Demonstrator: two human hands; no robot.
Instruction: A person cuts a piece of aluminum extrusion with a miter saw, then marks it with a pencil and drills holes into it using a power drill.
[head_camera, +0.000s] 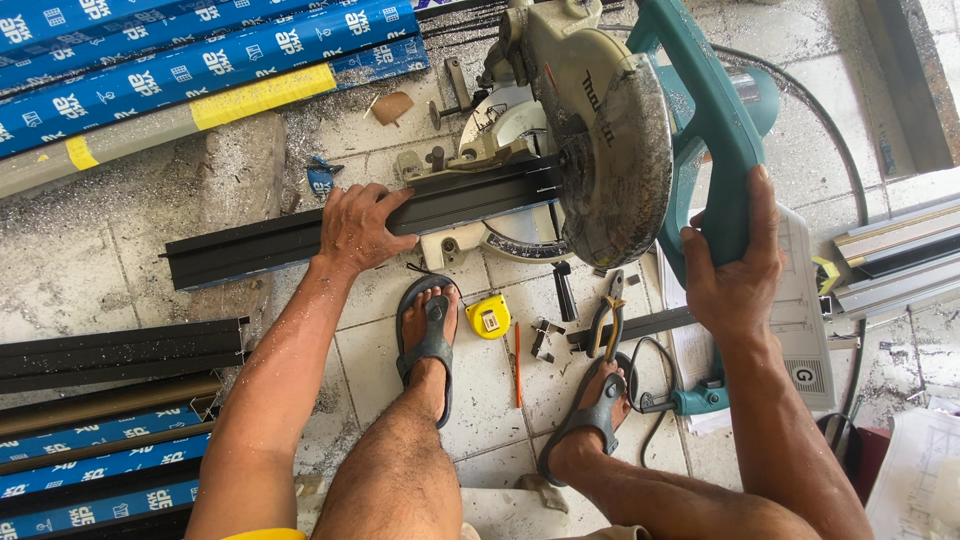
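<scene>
Nearest to us were our own bare legs and two grey sandals, the left foot (428, 340) and the right foot (598, 405) planted on the pale tiled floor (480, 400), which was gritty with metal filings. Between and beside the feet lay a round yellow tape measure (489, 317), a thin red pencil (517, 365) and a pair of pliers (606, 322) with dark handles.

Farther out, our left hand (358, 228) pressed flat on the dark aluminium profile (270, 245), fingers spread over its top and front edge, holding it down rather than wrapping it. The profile was a long, ribbed, matt black bar whose long axis ran left to right, its right end passing under the saw's blade guard (610, 150). So the cut point lay to the right of the left grip, close beside it.

Our right hand (735, 270) was closed around the teal plastic handle (705, 110) of the mitre saw, the grip full and tight, above and to the right of the profile. The guard was dull grey metal, dusted with chips.

Farthest left lay long profiles in blue wrapping (200, 60), and more black bars (120, 350) on the floor.
</scene>
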